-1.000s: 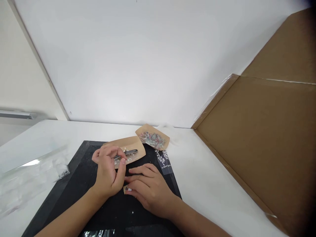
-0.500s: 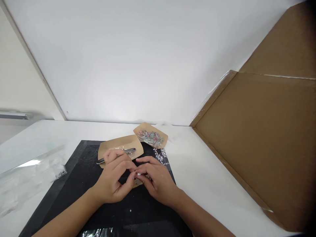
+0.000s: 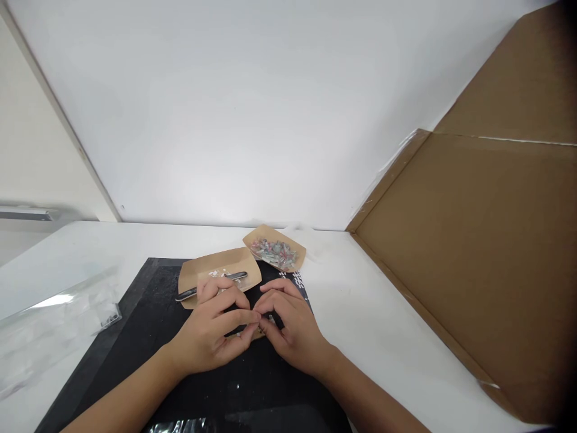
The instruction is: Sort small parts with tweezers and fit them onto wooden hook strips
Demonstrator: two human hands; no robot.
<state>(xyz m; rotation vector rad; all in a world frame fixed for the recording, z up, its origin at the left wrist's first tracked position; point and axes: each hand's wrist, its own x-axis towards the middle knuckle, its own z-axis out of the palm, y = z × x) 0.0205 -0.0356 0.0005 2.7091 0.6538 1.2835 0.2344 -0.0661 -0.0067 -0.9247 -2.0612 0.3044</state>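
Observation:
Over the black mat point(image 3: 193, 391), my left hand point(image 3: 220, 328) and my right hand point(image 3: 293, 328) meet at their fingertips. Thumb and forefinger of each hand are pinched together, and whatever lies between them is hidden. Below the fingertips shows part of a small tan piece point(image 3: 258, 334), mostly covered by my hands. Just beyond my left hand stands a cardboard tray point(image 3: 193, 272) with small white bits point(image 3: 215, 273) in it. A slim dark tool, perhaps tweezers point(image 3: 187, 294), rests across that tray.
A second cardboard tray point(image 3: 256, 236) behind holds many small coloured packets point(image 3: 279, 252). White marks or pieces point(image 3: 298, 280) dot the mat's right edge. Clear plastic bags point(image 3: 58, 331) lie at left. A large brown cardboard sheet point(image 3: 487, 240) leans at right; a white wall rises behind.
The fingertips have drawn together and shifted slightly right. A small white piece seen between them before is now hidden. My left hand uncovers more of the white bits in the tray.

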